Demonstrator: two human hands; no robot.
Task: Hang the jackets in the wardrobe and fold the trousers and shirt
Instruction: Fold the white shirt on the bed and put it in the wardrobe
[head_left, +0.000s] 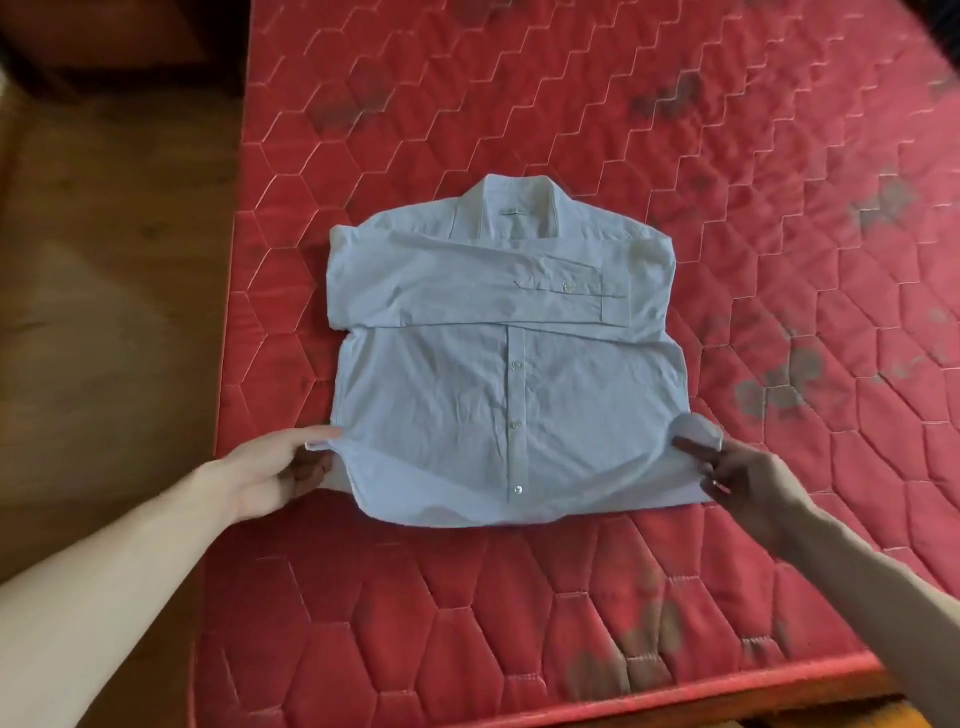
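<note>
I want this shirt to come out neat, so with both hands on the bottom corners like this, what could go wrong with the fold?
1. The sleeve laid across the chest of the shirt is loose; lifting the hem could slide it askew.
2. The left hand and right hand pinch only the corners, so the middle of the hem may sag and crease.
3. The body fabric is already wrinkled; folding now would likely press those wrinkles in.

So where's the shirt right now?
The white shirt lies mid-frame in the head view on the red mattress, its bottom corners pinched by the left hand and right hand.
</note>
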